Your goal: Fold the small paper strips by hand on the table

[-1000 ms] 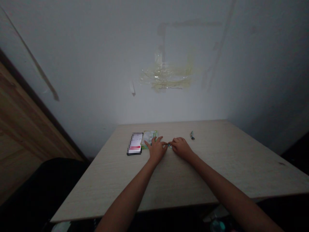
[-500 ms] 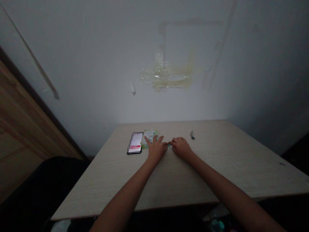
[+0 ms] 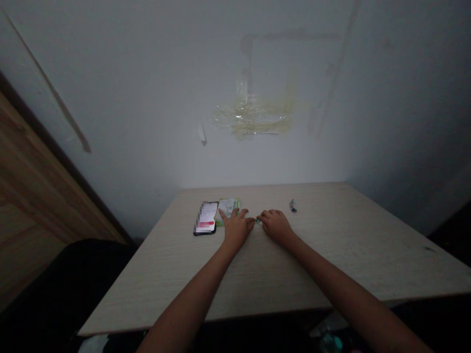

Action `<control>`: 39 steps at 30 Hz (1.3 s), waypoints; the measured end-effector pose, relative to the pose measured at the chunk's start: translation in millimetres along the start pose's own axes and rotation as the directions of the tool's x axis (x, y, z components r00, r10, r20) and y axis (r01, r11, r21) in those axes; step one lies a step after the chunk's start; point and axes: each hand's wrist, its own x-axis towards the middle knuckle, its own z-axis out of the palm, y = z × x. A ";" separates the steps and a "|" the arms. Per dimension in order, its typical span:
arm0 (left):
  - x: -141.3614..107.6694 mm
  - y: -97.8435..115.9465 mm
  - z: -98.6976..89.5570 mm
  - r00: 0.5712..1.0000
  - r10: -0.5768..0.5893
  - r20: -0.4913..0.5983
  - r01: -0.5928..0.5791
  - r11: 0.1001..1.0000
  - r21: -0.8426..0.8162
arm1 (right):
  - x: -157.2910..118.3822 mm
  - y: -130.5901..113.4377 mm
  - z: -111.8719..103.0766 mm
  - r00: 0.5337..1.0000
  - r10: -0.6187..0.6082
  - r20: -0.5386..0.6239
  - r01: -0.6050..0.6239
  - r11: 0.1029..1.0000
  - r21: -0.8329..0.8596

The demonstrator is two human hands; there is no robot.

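Observation:
Above the middle of the table, both my hands meet at a small blue-green and pale piece (image 3: 257, 221), too small and covered for me to make out its kind. My left hand (image 3: 237, 230) pinches its left side near the thumb, while the other fingers spread out over the near part of a green-and-white printed packet (image 3: 228, 206). From the other side, the closed fingertips of my right hand (image 3: 275, 225) grip the piece, with the rest of that hand curled low over the tabletop.
A phone (image 3: 206, 218) with a lit screen lies left of the packet. Farther right sits a small crumpled silvery scrap (image 3: 293, 206). The pale wooden table (image 3: 165, 279) meets a white wall (image 3: 154, 108) bearing old tape. Wooden panelling (image 3: 29, 171) stands at the left.
Slight finger movement at the small piece shows a bit more of its colour between the fingertips. The hands, packet, phone and scrap keep nearly the same places.

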 end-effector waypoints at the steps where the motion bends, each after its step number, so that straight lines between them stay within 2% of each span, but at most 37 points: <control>1: 0.0 -0.1 0.1 1.000 -0.005 0.003 0.005 1.000 -0.001 | -0.2 0.2 0.2 1.000 -0.003 0.000 0.003 1.000 0.006; 6: 0.2 -0.1 1.4 0.999 -0.032 0.002 0.032 0.999 -0.010 | -1.3 -0.7 -1.1 1.000 -0.005 -0.008 0.005 1.000 0.004; 15: -0.8 -1.7 5.0 0.999 -0.037 -0.017 0.037 0.999 0.011 | -4.0 -0.4 -9.4 0.998 -0.009 0.068 0.012 0.999 -0.044; 21: -0.9 -0.5 6.3 0.998 0.011 -0.060 -0.008 0.999 0.039 | -2.2 -4.7 -13.3 0.997 -0.016 0.072 0.022 0.996 -0.082; 26: -1.6 0.5 3.3 0.995 0.060 -0.077 -0.056 0.997 0.057 | 0.9 -8.2 -11.1 0.994 0.023 0.105 -0.014 0.996 -0.086; 39: -1.7 -2.7 7.6 0.998 -0.030 -0.046 0.029 0.999 -0.012 | -0.9 -4.3 -7.8 0.996 0.071 0.048 -0.068 0.995 -0.066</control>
